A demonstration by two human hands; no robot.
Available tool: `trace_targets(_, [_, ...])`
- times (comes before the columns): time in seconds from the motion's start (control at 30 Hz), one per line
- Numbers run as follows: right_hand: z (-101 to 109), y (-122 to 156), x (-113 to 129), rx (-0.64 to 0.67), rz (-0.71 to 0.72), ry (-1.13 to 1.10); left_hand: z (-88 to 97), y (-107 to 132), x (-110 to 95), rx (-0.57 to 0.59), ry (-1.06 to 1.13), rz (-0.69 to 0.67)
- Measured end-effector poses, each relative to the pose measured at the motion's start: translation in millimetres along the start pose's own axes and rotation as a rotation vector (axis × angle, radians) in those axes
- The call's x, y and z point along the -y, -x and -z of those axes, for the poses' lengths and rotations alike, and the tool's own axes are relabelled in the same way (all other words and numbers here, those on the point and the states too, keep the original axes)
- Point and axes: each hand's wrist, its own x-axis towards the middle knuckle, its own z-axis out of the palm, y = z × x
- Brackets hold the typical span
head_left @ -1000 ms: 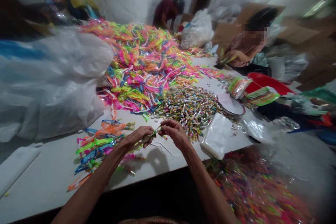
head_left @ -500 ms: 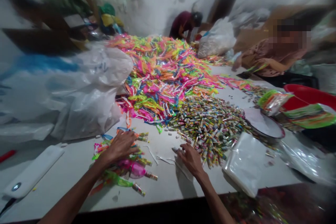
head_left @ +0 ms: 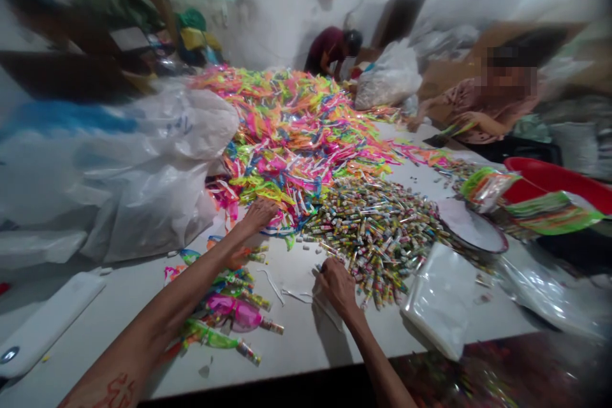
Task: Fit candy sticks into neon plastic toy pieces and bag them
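Note:
My left hand (head_left: pixel 258 212) reaches forward onto the near edge of a big heap of bright pink, green and orange plastic strips (head_left: pixel 296 127); its fingers curl down into the strips and are partly hidden. My right hand (head_left: pixel 336 283) rests on the white table (head_left: pixel 306 338) at the near edge of a pile of small printed paper tubes (head_left: pixel 377 229), fingers curled as if pinching something I cannot make out. A small bunch of finished coloured pieces (head_left: pixel 224 312) lies under my left forearm. Thin white strips (head_left: pixel 291 293) lie between my hands.
Large clear plastic sacks (head_left: pixel 119 166) fill the left. A stack of clear bags (head_left: pixel 440 306) and a round tray (head_left: pixel 471 229) lie right, beside a red basin (head_left: pixel 559 178). A white flat device (head_left: pixel 43 325) lies near left. Two people work at the far side.
My left hand left the small bunch and stretched forward to the strip heap. My right hand stayed by the tube pile and curled its fingers. A second ago both hands held one piece together.

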Motion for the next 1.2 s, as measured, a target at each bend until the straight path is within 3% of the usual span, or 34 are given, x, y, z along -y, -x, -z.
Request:
trace_targets(0.13, [16.8,0.0,13.0,0.074,-0.125,-0.759,9.8,29.9,-34.2,0.063,0.120,0.087])
trace_targets(0.2, [29.8,3.9,25.6,0.117,-0.155,-1.052,7.6,51.3,-56.1,0.222,0.367,0.112])
trace_targets(0.27, [42.6,9.6,37.2,0.144,-0.130,-1.177,4.0,72.1,-76.8,0.437,0.748,0.142])
trace_targets(0.3, [47.9,12.6,41.6,0.167,-0.101,-1.199,2.8,81.0,-85.8,0.517,0.926,0.163])
trace_targets(0.37, [55.4,18.3,46.3,0.237,-0.044,-1.203,2.0,94.8,-99.9,0.570,1.140,0.209])
trace_targets(0.5, [59.1,26.5,44.9,0.357,-0.002,-1.207,5.2,106.8,-114.9,0.573,1.250,0.266])
trace_targets(0.87, [60.3,35.1,39.0,0.424,-0.080,-1.169,6.5,107.8,-121.8,0.619,1.220,0.249])
trace_targets(1.2, [73.2,48.3,56.7,0.420,0.004,-0.940,-1.8,115.7,-123.8,0.649,1.068,0.252])
